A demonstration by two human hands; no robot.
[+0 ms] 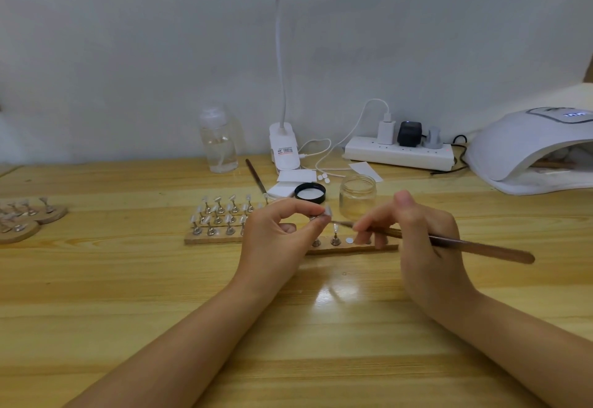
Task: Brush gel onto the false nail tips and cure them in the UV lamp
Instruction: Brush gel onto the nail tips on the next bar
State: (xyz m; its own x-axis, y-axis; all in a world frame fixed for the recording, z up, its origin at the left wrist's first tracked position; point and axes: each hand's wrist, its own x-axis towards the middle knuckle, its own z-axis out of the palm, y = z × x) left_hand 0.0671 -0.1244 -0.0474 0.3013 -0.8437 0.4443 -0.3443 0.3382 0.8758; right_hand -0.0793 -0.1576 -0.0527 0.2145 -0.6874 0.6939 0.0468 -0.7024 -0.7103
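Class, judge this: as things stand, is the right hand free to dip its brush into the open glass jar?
Probably yes. The right hand holds the brush, and the glass jar stands uncapped just behind it, with nothing between.

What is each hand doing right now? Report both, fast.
Left hand: fingers pinch a nail tip on its stand.
Right hand: fingers grip the brush.

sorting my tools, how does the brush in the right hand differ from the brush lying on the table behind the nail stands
The held brush is gripped by the right hand and lifted off the table, its tip pointing left toward the nail tip pinched by the left hand. The spare brush lies untouched on the table, angled toward the wall. Both are slim with dark brown handles.
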